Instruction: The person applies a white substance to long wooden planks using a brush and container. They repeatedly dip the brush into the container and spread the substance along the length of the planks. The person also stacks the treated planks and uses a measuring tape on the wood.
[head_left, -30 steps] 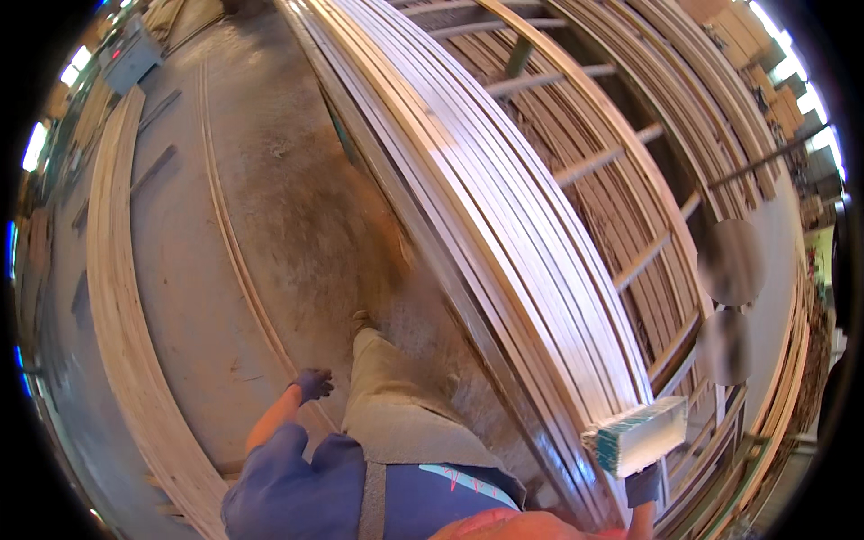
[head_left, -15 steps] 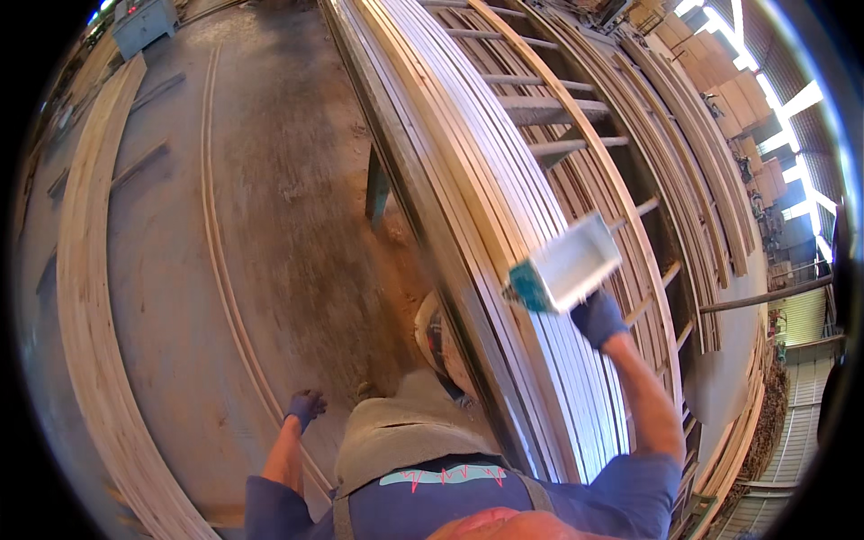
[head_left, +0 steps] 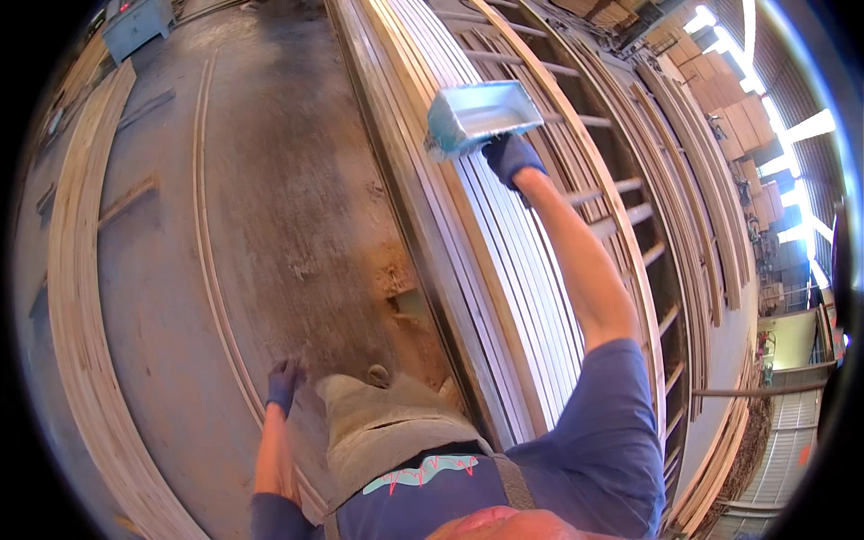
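My right hand (head_left: 515, 160), in a dark blue glove, grips an open teal box-shaped tray (head_left: 486, 115) at its near edge. The tray is white inside, with white residue on its rim. It is over a row of long wooden strips (head_left: 513, 234) laid side by side, whose tops look whitish and shiny; whether it touches them I cannot tell. My right arm is stretched out along the strips. My left hand (head_left: 285, 382), also gloved, hangs low at my left side above the floor, fingers loosely bent and holding nothing.
A dark metal edge (head_left: 409, 211) runs along the strips' left side. To their right lies a rack (head_left: 598, 171) with round rungs and more boards. Long planks (head_left: 81, 270) rest on crosspieces at the left, and thin strips (head_left: 207, 234) lie on the floor. A grey-blue cabinet (head_left: 135, 29) stands far left.
My right hand has carried the tray forward and to the left along the strips, and its arm has straightened. My left hand has shifted slightly left and forward.
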{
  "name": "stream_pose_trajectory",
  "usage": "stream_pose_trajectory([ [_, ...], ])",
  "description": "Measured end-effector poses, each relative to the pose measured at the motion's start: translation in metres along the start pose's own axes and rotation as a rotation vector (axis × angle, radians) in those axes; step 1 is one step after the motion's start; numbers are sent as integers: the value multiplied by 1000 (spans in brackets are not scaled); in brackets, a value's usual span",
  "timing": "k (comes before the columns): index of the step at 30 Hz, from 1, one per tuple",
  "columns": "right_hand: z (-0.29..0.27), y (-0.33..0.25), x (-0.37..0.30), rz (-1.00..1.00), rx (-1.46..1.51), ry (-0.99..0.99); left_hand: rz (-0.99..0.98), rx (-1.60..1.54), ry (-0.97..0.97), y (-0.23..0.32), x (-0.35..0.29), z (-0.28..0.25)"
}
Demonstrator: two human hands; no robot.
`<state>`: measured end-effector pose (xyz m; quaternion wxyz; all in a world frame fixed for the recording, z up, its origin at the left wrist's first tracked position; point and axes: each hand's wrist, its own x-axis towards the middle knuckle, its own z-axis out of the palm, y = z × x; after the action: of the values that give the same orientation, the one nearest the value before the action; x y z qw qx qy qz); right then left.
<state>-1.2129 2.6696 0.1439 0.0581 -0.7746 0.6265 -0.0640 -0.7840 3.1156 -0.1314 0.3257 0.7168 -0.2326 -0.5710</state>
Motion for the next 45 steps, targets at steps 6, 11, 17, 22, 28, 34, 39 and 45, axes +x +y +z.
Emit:
stream_pose_trajectory([
  [6,31,-24,264,-69,43,302,-20,112,-87,71,140,-80],
  [11,57,-19,325,63,-127,30,118,26,-110,218,312,-118],
  [17,55,-66,226,423,843,246,-482,-52,-16,240,421,-222],
  [22,2,-112,323,395,177,-77,-576,175,-161,313,526,-222],
  [28,47,-132,667,81,-23,-13,-157,-404,-156,448,730,-181],
  [34,69,-208,996,37,15,-57,-219,-133,-146,614,786,-180],
  [39,115,-181,1153,-51,-189,153,-89,7,-303,716,906,-213],
  [45,93,-241,1078,201,11,-117,-263,-193,-56,775,1000,-324],
])
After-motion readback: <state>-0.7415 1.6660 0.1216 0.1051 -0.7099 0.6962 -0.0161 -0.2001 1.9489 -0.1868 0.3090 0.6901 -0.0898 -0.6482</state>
